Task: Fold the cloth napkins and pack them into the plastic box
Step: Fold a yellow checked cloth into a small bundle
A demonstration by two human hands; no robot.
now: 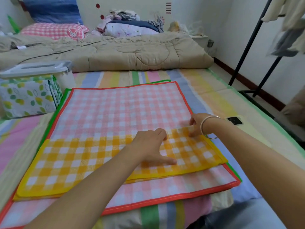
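Yellow napkin (66,162) part-folded: left hand (151,146) presses it flat, fingers straight; right hand (196,124) pinches its far edge. Pink napkin (115,109) beneath unfolded; plastic box (66,80) lidded.

I see the striped bed (206,83). Beige quilt (115,52) is bunched across the far side, with a pink check pillow (52,30) behind it. Lidded box (66,80) sits far left, leaf-print napkins (24,96) just in front. Flat napkin stack (115,109) is mid-bed, green-edged one at the bottom. Phone (234,120) lies near the right edge.
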